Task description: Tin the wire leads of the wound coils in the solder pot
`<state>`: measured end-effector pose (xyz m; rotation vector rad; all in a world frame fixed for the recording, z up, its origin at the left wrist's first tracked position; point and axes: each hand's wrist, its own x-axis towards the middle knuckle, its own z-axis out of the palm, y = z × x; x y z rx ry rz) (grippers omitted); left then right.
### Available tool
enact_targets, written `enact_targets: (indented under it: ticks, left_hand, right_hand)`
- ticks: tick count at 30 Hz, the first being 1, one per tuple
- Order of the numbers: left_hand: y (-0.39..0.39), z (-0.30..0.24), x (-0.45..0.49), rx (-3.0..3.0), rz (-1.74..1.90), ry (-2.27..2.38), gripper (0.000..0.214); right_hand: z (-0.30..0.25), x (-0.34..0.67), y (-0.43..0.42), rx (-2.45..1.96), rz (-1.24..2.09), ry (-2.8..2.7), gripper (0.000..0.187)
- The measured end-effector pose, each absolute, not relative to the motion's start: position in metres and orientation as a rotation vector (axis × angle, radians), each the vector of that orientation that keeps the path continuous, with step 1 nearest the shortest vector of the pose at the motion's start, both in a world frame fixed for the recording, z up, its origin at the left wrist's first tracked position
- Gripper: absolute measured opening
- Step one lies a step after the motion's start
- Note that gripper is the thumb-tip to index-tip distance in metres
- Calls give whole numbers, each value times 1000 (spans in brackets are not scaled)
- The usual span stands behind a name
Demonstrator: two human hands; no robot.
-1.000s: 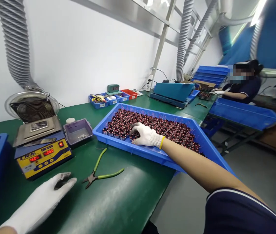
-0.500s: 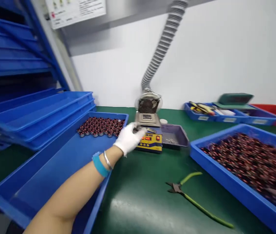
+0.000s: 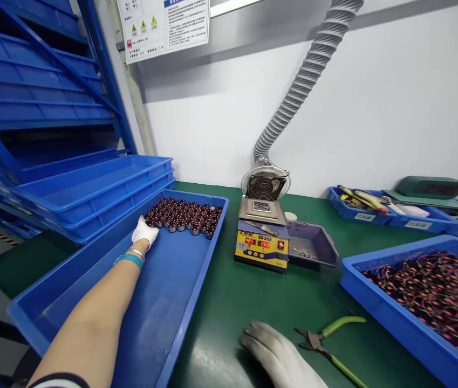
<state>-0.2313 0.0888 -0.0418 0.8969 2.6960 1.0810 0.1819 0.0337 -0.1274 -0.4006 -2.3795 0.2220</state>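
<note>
Coils (image 3: 184, 214) filling my left tray (image 3: 164, 302) — one corner done.
Left hand (image 3: 144, 231) sets one down, grip unclear; right hand (image 3: 281, 355) flat, released.

Blue tray (image 3: 196, 258), dark red coils (image 3: 184, 214), white gloves (image 3: 144, 230), green bench (image 3: 253, 302), yellow-faced station (image 3: 261, 249)

Yellow solder station (image 3: 261, 249), grey hose (image 3: 298, 89)

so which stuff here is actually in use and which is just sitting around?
In use:
left hand, at the coils
left tray holding them
right hand, flat on the bench

Lying about:
cutters
solder pot
grey dish
right tray of coils
stacked trays
tool bins
</note>
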Motion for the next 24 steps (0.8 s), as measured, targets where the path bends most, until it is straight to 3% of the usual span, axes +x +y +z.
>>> enact_targets:
  ticks: [5,10,14,19,24]
  left_hand:
    - [89,-43,-235,828,1044,2670,33]
    - [98,-13,-209,927,1281,2545,41]
    - [125,10,-122,1200,1409,2210,54]
    - [108,8,13,1484,1203,1626,51]
    - [78,-3,48,1656,954,1690,49]
  right_hand:
    - [-128,150,31,-421,233,-2302,79]
    - [-106,158,21,-581,348,-2223,69]
    - [-82,150,26,-880,579,-2000,62]
    - [-63,148,63,-1006,787,-1476,70]
    - [-58,159,69,-1094,826,-1426,46]
